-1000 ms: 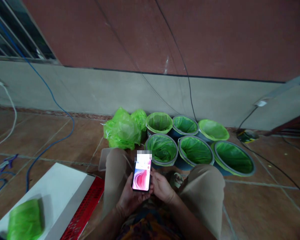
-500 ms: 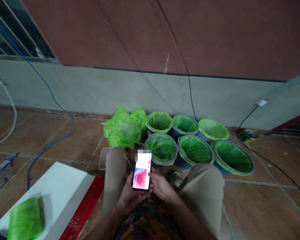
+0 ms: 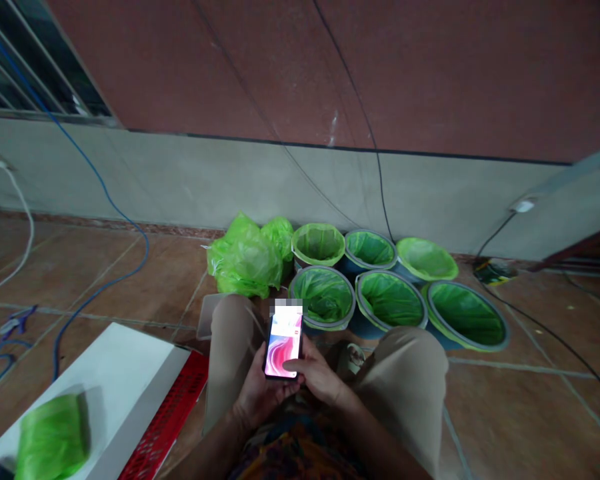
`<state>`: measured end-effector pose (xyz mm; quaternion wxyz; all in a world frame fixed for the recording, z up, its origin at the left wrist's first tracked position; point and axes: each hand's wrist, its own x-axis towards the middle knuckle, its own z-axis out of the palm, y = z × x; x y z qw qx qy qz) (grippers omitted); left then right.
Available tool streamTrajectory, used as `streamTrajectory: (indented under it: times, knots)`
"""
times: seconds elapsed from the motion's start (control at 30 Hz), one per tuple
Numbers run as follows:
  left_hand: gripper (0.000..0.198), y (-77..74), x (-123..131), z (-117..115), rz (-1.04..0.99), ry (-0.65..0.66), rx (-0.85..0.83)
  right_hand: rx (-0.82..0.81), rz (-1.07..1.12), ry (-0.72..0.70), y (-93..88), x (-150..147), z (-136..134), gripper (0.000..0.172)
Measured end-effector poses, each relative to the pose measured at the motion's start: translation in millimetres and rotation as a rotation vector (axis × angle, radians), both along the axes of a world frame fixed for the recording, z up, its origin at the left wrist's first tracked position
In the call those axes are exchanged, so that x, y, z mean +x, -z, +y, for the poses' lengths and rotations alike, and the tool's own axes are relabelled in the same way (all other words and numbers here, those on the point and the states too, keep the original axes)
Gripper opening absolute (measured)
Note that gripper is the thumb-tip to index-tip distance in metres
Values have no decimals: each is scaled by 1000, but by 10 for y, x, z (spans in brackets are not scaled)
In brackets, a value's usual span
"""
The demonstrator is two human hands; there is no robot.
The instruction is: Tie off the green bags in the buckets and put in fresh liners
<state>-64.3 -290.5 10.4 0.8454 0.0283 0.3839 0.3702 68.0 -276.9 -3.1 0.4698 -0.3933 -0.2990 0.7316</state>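
A lit smartphone (image 3: pixel 283 341) rests upright between my knees, its screen showing pink swirls below and a white area above. My left hand (image 3: pixel 261 385) is wrapped round its left side and lower edge from beneath. From the other side, my right hand (image 3: pixel 321 375) grips the phone's lower right, with the thumb lying across the lower screen. The fingers behind the phone are partly hidden. Beyond my knees stand several buckets (image 3: pixel 391 299) lined with green plastic bags, in two rows by the wall.
Bunched green bags (image 3: pixel 247 257) lie left of the buckets. At my left a white box (image 3: pixel 125 367) with a folded green bag (image 3: pixel 53 437) on it adjoins a red basket (image 3: pixel 173 413). A blue cable (image 3: pixel 105 283) crosses the tiled floor; a dark can (image 3: pixel 495 270) stands right.
My right thumb has moved from the phone's right edge leftward and down onto the lower screen. The phone and my left hand stay nearly in place.
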Motion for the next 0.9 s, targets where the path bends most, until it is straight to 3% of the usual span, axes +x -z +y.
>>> streamTrajectory:
  times: [0.13, 0.27, 0.43, 0.9]
  knots:
    - [55, 11, -2, -5, -9, -15, -4, -6, -23, 70, -35, -59, -10, 57]
    - [54, 13, -5, -9, -47, -11, 11, -119, -40, 155, -21, -100, -12, 50]
    - [59, 1, -1, -2, -73, 11, 4, -206, -37, 132, -27, -85, -15, 62]
    - [63, 5, -5, -3, -43, 27, 56, -269, -13, 150, -5, -100, -8, 63]
